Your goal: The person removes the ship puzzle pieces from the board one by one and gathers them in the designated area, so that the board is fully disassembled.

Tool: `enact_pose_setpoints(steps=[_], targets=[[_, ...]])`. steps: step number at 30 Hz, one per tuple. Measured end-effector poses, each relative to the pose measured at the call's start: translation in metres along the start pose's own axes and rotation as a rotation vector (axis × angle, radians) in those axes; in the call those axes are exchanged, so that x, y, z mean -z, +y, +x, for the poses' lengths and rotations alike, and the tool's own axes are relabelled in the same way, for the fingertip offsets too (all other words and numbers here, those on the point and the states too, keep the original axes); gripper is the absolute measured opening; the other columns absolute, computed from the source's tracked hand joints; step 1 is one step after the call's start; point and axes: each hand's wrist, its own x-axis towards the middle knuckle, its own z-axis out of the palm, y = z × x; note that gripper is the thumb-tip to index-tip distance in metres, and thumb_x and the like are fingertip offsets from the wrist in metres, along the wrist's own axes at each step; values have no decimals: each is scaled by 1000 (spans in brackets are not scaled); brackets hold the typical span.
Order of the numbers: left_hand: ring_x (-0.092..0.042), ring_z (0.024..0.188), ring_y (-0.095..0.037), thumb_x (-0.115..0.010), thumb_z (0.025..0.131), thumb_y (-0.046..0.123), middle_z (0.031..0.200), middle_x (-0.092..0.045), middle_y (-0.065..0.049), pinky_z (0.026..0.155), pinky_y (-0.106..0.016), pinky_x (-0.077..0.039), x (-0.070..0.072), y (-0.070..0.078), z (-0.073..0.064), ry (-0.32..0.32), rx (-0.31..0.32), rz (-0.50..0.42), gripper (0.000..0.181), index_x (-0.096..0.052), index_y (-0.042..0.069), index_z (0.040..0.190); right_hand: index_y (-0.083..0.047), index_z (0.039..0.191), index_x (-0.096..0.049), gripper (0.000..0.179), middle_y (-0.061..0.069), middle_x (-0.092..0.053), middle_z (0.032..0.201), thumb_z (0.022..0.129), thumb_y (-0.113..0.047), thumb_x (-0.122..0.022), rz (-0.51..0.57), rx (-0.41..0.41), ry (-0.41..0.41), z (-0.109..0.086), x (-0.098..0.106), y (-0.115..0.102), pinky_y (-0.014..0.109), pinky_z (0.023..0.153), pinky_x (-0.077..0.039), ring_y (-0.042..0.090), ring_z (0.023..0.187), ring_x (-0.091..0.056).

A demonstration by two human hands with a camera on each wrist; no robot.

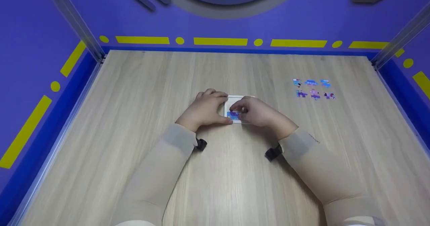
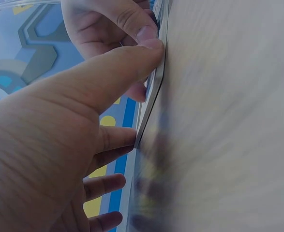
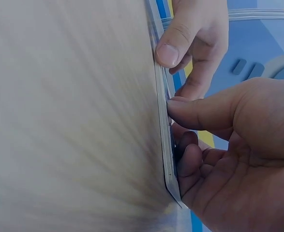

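A small white-rimmed puzzle tray (image 1: 231,102) lies on the table in the head view. My left hand (image 1: 207,109) grips its left side, with the thumb at the near edge and a finger at the far corner. Over the tray, my right hand (image 1: 257,112) pinches a small purple puzzle piece (image 1: 233,113) above blue pieces in the near left corner. The wrist views show the tray edge-on, its rim (image 3: 162,111) near both thumbs. Curled right fingers hide much of the piece and the tray's right part.
Several loose puzzle pieces (image 1: 315,93) lie in two rows at the right back of the wood-grain table (image 1: 215,185). Blue and purple panels (image 1: 221,28) with yellow marks stand along the back and both sides.
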Motion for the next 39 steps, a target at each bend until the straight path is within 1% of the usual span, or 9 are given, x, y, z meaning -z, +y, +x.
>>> enact_pose_setpoints(steps=[4, 6, 15, 19, 23, 28, 33, 37, 39], targets=[[-41, 165, -30, -87, 91, 68, 175, -54, 0, 135, -56, -32, 0, 0, 0, 1, 0, 0, 96, -60, 14, 165, 0, 136, -78, 36, 20, -74, 122, 102, 5, -66, 21, 9, -1, 0, 0, 0, 48, 99, -55, 32, 108, -65], [-41, 165, -30, -87, 91, 68, 175, -54, 0, 135, -56, -32, 0, 0, 0, 1, 0, 2, 96, -60, 13, 165, 0, 136, -78, 35, 19, -74, 121, 103, 4, -66, 31, 8, 0, 0, -1, 1, 49, 100, -55, 32, 108, -66], [-41, 165, -28, -87, 90, 69, 175, -54, 1, 136, -55, -30, 2, 1, 0, 9, 11, 7, 96, -60, 15, 165, -3, 128, -73, 34, 14, -73, 115, 97, 11, -67, 112, -9, 15, 1, 0, 1, 40, 93, -53, 26, 103, -65], [-41, 164, -28, -87, 90, 69, 175, -54, 1, 137, -55, -29, 2, 1, -1, 4, 11, 2, 97, -60, 15, 165, -4, 127, -76, 34, 12, -74, 114, 95, 6, -70, 138, -18, 17, 1, 0, 1, 37, 92, -52, 23, 101, -65], [-42, 164, -28, -86, 90, 70, 175, -54, 1, 136, -56, -29, 1, 0, 0, 3, 5, 5, 97, -60, 14, 165, -4, 125, -78, 30, 13, -76, 113, 96, 1, -74, 160, -14, 40, 0, 0, 2, 36, 92, -53, 23, 102, -67], [-42, 164, -29, -86, 90, 71, 175, -54, 1, 136, -56, -30, -1, 1, 1, 4, 1, 8, 97, -61, 14, 164, -4, 121, -80, 22, 15, -81, 112, 101, 2, -74, 125, 1, 83, -1, -1, 1, 40, 96, -55, 28, 105, -72], [-41, 165, -28, -86, 91, 70, 176, -53, 1, 136, -56, -31, 0, 1, 0, 0, 5, 3, 97, -60, 14, 165, -5, 121, -81, 20, 15, -83, 111, 102, -1, -75, 118, 3, 93, -2, 1, -1, 37, 93, -56, 26, 102, -74], [-40, 166, -28, -86, 91, 70, 176, -53, 2, 136, -56, -31, 0, 1, -1, -2, 7, -4, 96, -59, 15, 166, -6, 122, -82, 20, 14, -82, 110, 103, -2, -75, 141, 0, 88, -2, 1, 0, 33, 88, -54, 22, 98, -71], [-41, 165, -28, -86, 91, 69, 176, -53, 2, 136, -56, -31, 0, 1, -1, 1, 7, -4, 96, -60, 15, 165, -6, 122, -82, 21, 14, -81, 109, 102, -2, -76, 170, -3, 85, -2, 2, 0, 31, 87, -54, 19, 97, -70]])
